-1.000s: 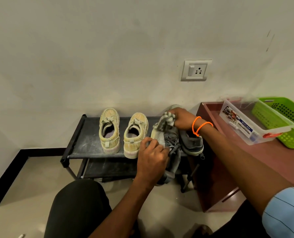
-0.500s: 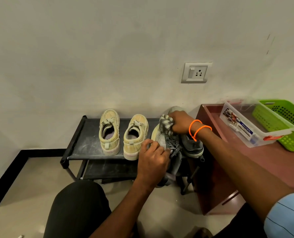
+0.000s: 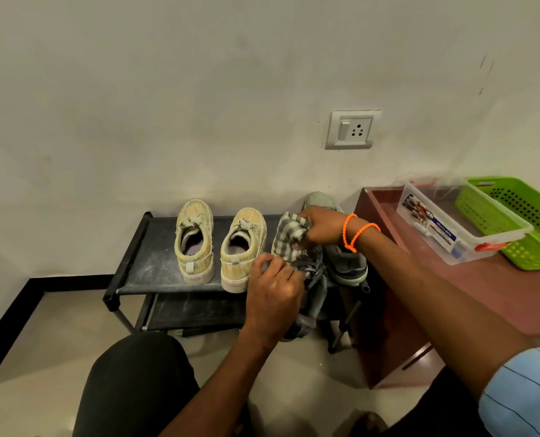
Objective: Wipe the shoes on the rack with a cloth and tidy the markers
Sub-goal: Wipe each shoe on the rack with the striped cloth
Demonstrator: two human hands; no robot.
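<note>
A black two-tier shoe rack stands against the wall. Two yellowish shoes sit side by side on its top shelf. My left hand grips a grey laced shoe, held tilted at the rack's front edge. My right hand holds a grey checked cloth bunched against the front of that shoe. A second dark grey shoe rests on the shelf under my right wrist. No markers can be made out.
A maroon low table stands right of the rack, carrying a clear plastic box and a green perforated basket. A wall socket is above the rack. My dark-trousered knee is in front, on a beige floor.
My right hand has drawn the cloth down and nearer over the grey shoe's front, more cloth now spread out. My left hand keeps its grip.
</note>
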